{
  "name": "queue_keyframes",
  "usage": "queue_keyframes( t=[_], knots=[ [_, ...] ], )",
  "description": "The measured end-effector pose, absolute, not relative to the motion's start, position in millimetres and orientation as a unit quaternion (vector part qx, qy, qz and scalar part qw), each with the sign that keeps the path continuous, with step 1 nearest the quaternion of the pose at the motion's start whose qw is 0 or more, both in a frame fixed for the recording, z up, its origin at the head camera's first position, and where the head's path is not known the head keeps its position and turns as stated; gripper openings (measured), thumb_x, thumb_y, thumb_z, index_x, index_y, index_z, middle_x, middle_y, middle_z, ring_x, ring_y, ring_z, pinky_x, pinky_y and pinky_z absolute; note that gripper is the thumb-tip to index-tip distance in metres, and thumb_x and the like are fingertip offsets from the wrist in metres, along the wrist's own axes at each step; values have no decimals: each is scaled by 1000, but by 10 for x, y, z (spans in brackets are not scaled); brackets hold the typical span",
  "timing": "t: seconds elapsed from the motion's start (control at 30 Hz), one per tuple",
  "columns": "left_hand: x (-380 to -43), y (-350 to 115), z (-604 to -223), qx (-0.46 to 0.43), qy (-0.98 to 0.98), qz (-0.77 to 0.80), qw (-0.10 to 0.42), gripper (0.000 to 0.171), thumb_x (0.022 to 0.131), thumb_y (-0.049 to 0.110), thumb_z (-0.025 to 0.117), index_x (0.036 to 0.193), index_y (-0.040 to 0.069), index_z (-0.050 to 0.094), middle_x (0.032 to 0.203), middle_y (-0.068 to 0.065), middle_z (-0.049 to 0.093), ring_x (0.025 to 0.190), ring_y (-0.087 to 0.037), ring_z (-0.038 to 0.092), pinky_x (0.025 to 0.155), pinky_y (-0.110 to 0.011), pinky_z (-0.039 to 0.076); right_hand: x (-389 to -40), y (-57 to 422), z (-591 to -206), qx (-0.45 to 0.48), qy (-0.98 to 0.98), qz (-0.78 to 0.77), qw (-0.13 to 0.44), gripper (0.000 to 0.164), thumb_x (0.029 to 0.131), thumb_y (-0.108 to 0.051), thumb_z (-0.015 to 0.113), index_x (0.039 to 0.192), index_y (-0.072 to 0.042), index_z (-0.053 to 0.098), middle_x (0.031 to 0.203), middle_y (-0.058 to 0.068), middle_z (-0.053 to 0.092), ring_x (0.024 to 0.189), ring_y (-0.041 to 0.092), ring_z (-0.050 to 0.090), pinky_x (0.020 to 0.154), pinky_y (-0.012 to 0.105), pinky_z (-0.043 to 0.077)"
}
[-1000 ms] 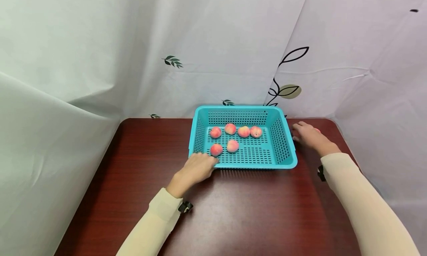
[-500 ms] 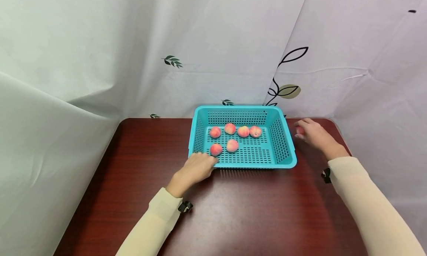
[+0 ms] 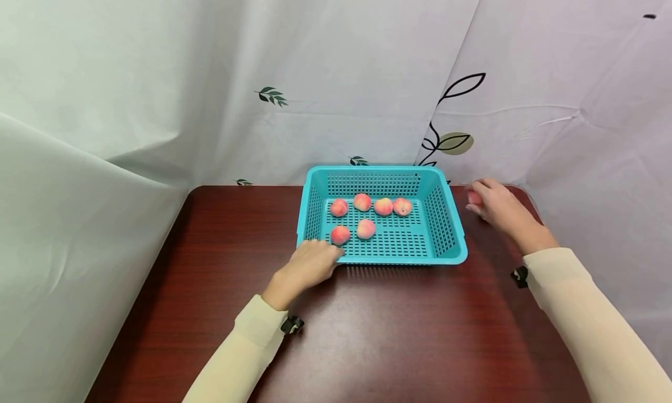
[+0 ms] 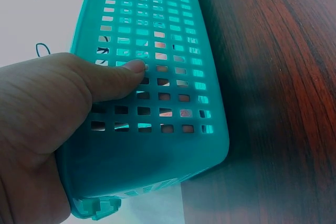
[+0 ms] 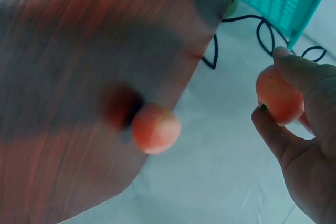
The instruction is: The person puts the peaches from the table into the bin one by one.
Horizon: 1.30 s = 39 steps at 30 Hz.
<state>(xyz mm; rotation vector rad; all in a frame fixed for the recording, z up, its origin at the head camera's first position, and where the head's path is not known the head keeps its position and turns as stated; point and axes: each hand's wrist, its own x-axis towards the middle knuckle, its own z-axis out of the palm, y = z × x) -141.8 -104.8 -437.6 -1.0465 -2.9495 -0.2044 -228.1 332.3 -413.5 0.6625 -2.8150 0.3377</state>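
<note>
A turquoise plastic basket [image 3: 401,260] with slotted walls stands on the table, several peaches [image 3: 366,229] lying on its floor. At its front left corner my left hand [image 3: 313,263] grips the rim, the thumb [image 4: 121,80] pressed along the outer wall and the other fingers inside. Beyond the basket's right side, my right hand [image 3: 499,207] holds a peach [image 5: 278,95] between thumb and fingers, raised off the tabletop. A second loose peach [image 5: 156,128] sits on the table near its edge in the right wrist view; the right hand hides it in the head view.
The dark red wooden table [image 3: 226,257] has rounded far corners. White cloth [image 3: 336,70] with printed leaves hangs behind it and along both sides, close to the back edge and to the right hand.
My right hand has taken hold of a peach beside the basket, lifted it and shifted right, away from the basket wall. The left hand and the basket have stayed in place.
</note>
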Motion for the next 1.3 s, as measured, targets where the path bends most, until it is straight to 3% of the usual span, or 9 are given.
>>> queue_keyframes(
  t=[0.33,0.7,1.07,1.3],
  knots=[
    [-1407,-1052,-4364,-332,-941,-66,0,31,96,6,67,69,19,58,54,4,39,51,-13,39,48,-28,25,-2241,3009,-3988,225,-947,159,165,46,83,0,83,123,4,62,122,28,58,108,44,57,86,60,54],
    [-1402,-1055,-4373,-331,-941,-68,3,31,95,6,67,68,19,58,54,4,39,51,-13,38,47,-28,25,-2282,2600,-3887,321,-916,167,174,44,81,-5,86,120,2,66,122,24,62,109,40,61,89,55,55],
    [-1410,-1042,-4394,-331,-941,-66,10,32,95,8,68,68,20,57,54,4,39,51,-13,39,47,-28,24,-2337,2219,-3865,369,-914,140,98,41,85,-10,85,121,-3,69,125,15,67,116,37,62,95,52,55],
    [-1420,-1041,-4387,-337,-940,-61,12,30,95,9,69,70,21,57,55,5,39,51,-13,40,47,-29,26,-2388,2000,-3918,406,-905,119,45,42,84,-9,85,122,-2,69,124,17,67,113,37,66,96,50,56]
  ],
)
